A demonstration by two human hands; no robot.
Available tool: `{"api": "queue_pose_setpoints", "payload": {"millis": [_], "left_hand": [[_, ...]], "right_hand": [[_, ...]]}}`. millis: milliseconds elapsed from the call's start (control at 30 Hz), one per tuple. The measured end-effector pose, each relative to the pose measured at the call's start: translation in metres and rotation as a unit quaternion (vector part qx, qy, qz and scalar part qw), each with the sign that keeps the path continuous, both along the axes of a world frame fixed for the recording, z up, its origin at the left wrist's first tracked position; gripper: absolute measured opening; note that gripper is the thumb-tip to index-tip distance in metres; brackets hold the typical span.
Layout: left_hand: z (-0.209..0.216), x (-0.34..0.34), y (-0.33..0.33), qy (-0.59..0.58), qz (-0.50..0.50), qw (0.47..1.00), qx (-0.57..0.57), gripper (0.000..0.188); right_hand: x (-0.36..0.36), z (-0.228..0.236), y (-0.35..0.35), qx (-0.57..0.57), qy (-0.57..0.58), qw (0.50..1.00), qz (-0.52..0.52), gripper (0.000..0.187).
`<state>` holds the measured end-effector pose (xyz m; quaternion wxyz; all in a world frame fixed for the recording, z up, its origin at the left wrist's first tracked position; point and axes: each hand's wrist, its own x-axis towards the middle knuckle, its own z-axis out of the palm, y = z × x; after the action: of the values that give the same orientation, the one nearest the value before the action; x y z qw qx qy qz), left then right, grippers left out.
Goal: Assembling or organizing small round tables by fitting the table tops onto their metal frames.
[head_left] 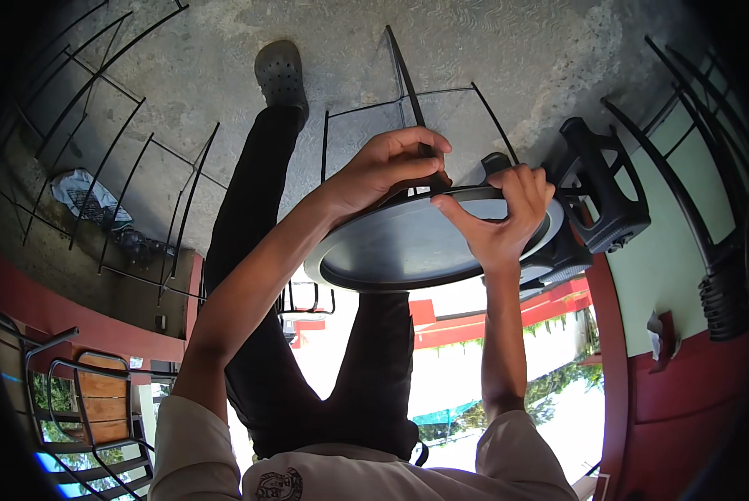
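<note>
A round disc with a dark smooth face point(391, 250) and a paler grey rim is tilted in front of me; it looks like a stool seat. Thin black metal legs point(399, 75) rise beyond it, apparently joined to it, though the joint is hidden. My left hand point(391, 167) is closed at the far edge, fingers curled round a dark bar by the rim. On the right side, my right hand point(508, 209) grips the disc, its thumb on the face and its fingers over the rim.
Black metal frames point(124, 159) stand at the left, near a crumpled plastic bag point(90, 198). Black plastic stools point(604, 188) are at the right, beside a green and red wall. A wooden-slatted chair point(103, 399) is lower left. My shoe point(281, 75) rests on concrete floor point(341, 50).
</note>
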<state>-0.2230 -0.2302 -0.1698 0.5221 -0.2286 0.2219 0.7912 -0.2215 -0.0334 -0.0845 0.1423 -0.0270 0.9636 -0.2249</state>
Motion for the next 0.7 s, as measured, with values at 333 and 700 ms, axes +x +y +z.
{"api": "queue_pose_setpoints", "payload": {"millis": [333, 700], "left_hand": [[0.031, -0.023, -0.028, 0.223, -0.166, 0.955, -0.104, 0.05], [0.094, 0.046, 0.064, 0.719, -0.139, 0.477, -0.486, 0.05]], "right_hand": [[0.003, -0.013, 0.0, 0.0, 0.035, 0.999, -0.015, 0.055], [0.173, -0.005, 0.096, 0.17, 0.008, 0.93, -0.327, 0.086]]}}
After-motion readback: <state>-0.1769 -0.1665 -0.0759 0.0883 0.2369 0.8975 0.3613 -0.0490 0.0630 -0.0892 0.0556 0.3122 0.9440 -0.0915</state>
